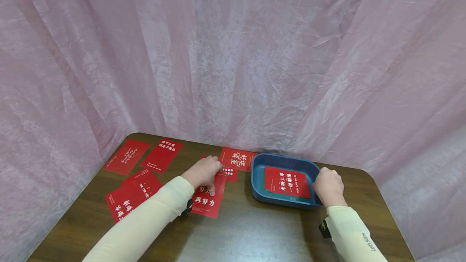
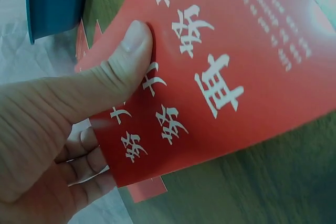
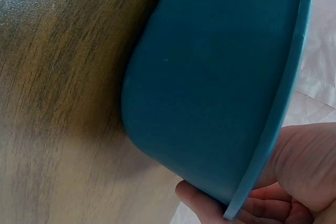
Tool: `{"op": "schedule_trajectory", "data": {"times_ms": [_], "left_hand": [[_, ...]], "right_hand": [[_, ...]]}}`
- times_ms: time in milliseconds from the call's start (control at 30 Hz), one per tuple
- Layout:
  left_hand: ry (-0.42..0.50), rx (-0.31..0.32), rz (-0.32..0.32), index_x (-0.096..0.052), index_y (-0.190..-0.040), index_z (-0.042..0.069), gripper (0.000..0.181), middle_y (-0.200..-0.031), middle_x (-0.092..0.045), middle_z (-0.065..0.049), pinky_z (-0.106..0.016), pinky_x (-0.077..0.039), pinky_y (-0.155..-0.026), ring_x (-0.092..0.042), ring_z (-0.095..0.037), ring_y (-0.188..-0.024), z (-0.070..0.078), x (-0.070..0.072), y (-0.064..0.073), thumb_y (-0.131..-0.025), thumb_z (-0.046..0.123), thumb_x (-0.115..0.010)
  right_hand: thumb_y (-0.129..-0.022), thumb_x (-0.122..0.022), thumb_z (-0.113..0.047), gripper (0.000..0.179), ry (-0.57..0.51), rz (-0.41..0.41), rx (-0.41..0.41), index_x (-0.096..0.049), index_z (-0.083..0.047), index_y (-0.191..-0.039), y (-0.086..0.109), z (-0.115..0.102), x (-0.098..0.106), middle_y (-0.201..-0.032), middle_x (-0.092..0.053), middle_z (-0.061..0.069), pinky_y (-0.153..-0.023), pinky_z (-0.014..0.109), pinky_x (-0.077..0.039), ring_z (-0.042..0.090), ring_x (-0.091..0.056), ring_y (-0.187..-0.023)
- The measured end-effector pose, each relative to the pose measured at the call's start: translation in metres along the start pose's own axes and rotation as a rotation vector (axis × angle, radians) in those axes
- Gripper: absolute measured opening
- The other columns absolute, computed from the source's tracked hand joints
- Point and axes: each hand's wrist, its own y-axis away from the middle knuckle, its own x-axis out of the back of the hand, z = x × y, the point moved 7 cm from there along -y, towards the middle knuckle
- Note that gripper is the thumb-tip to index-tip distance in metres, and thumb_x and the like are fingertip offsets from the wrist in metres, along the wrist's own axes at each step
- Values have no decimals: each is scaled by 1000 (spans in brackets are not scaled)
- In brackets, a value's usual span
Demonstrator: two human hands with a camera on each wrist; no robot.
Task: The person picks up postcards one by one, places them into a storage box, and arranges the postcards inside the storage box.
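My left hand (image 1: 205, 173) pinches a red card (image 2: 262, 103) printed with white characters. In the left wrist view its thumb lies on the card's face, the other fingers sit behind one end, and the card bends slightly, partly off the table. Another red card (image 1: 230, 174) shows just beyond that hand, partly covered. My right hand (image 1: 329, 187) grips the right side of a blue plastic bin (image 3: 210, 77), with fingers around its rim. Inside the bin lies a red card (image 1: 287, 183), face up, over a green layer that barely shows.
A red card (image 1: 236, 159) lies against the bin's left side. Farther left are two separate cards (image 1: 127, 157) (image 1: 162, 155) and an overlapping group (image 1: 136, 189), partly behind my left sleeve. A pink curtain (image 1: 233, 60) hangs along the back of the wooden table (image 1: 247, 229).
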Motion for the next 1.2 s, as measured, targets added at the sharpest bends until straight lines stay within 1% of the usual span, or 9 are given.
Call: {"op": "schedule_trajectory", "data": {"times_ms": [133, 233, 333, 467, 633, 767, 900, 1100, 1200], "left_hand": [[96, 34, -28, -67, -107, 18, 76, -98, -60, 1, -31, -49, -84, -52, -15, -91, -6, -2, 0, -40, 42, -93], [181, 66, -56, -65, -103, 16, 71, -93, -61, 3, -30, -51, -78, -54, -11, -83, -9, -3, 0, -42, 36, -94], [230, 92, -83, -63, -105, 15, 70, -91, -62, 3, -29, -51, -74, -54, -9, -80, -12, -3, 0, -44, 33, -94], [253, 105, -92, -61, -108, 14, 72, -92, -61, 2, -30, -51, -72, -54, -9, -79, -15, -3, 1, -46, 32, -94], [294, 111, -84, -62, -104, 14, 65, -89, -62, 2, -31, -51, -67, -55, -12, -75, -17, -2, 4, -49, 29, -93], [338, 114, -77, -62, -109, 15, 65, -92, -63, 2, -32, -51, -68, -55, -12, -78, -19, -2, 7, -53, 26, -92], [383, 116, -64, -61, -116, 12, 64, -98, -63, 0, -32, -51, -72, -54, -13, -84, -22, -1, 10, -60, 22, -89], [397, 131, -49, -59, -123, 9, 56, -113, -63, -4, -32, -51, -81, -56, -14, -95, -28, 3, 16, -72, 19, -81], [421, 148, -46, -59, -124, 8, 51, -116, -62, -5, -32, -52, -79, -57, -14, -94, -31, 5, 18, -77, 18, -77]], "right_hand": [[-78, -60, -10, 24, 0, 9, 4, -61, 12, -88, -1, -1, 0, -78, -64, 29, -51, 48, -51, 34, -60, -60], [-78, -61, -11, 25, 2, 21, 11, -61, 12, -88, -2, -1, 0, -78, -64, 29, -52, 49, -52, 35, -60, -60], [-78, -61, -11, 25, 4, 20, 10, -61, 12, -89, -3, -1, 1, -79, -63, 29, -52, 49, -51, 36, -60, -61], [-78, -60, -11, 26, 1, 16, -5, -61, 13, -89, -3, 1, 1, -79, -63, 30, -50, 49, -51, 37, -60, -62], [-78, -60, -11, 26, 5, 12, -15, -61, 12, -89, -2, 1, -1, -80, -63, 30, -50, 49, -51, 37, -60, -62], [-78, -59, -10, 25, 7, 8, -10, -61, 12, -89, -2, 0, -1, -80, -63, 30, -50, 49, -51, 37, -60, -62], [-78, -60, -11, 26, 10, 7, -8, -60, 13, -90, -2, 0, -1, -80, -63, 30, -50, 49, -51, 37, -60, -62], [-79, -60, -11, 26, 7, 1, -6, -60, 13, -91, 0, 0, -2, -79, -63, 29, -50, 49, -51, 34, -59, -60], [-78, -61, -11, 26, 8, 7, -9, -61, 13, -90, 1, 0, -2, -79, -63, 29, -50, 48, -51, 34, -59, -60]]}}
